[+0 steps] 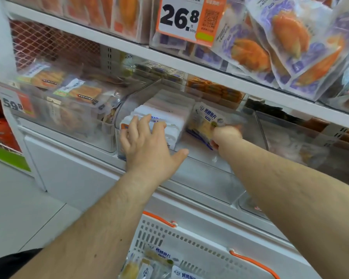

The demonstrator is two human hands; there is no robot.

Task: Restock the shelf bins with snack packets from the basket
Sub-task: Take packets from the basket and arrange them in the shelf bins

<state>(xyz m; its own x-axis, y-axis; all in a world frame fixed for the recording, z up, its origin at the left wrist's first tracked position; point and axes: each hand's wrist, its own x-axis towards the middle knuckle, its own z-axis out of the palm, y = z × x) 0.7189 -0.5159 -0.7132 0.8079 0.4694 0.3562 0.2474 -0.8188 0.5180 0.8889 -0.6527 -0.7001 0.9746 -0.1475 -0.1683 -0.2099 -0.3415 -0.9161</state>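
Our left hand (147, 146) lies flat, fingers spread, on the stacked packets (161, 117) in the clear shelf bin (199, 170); our right hand (225, 135) grips 1 fish-slice packet (206, 121) inside it. Basket (189, 242) sits below.

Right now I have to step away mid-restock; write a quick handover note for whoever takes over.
Left hand: open, fingers spread flat against the row of white packets standing in the clear bin, steadying them.
Right hand: grips one fish-slice packet inside the same bin, to the right of the row, not yet released.
Basket sits below the shelf, with more packets in it.
Done: a row of packets stands in the bin.
Left: set the held packet against the row, then move the basket's remaining packets up.
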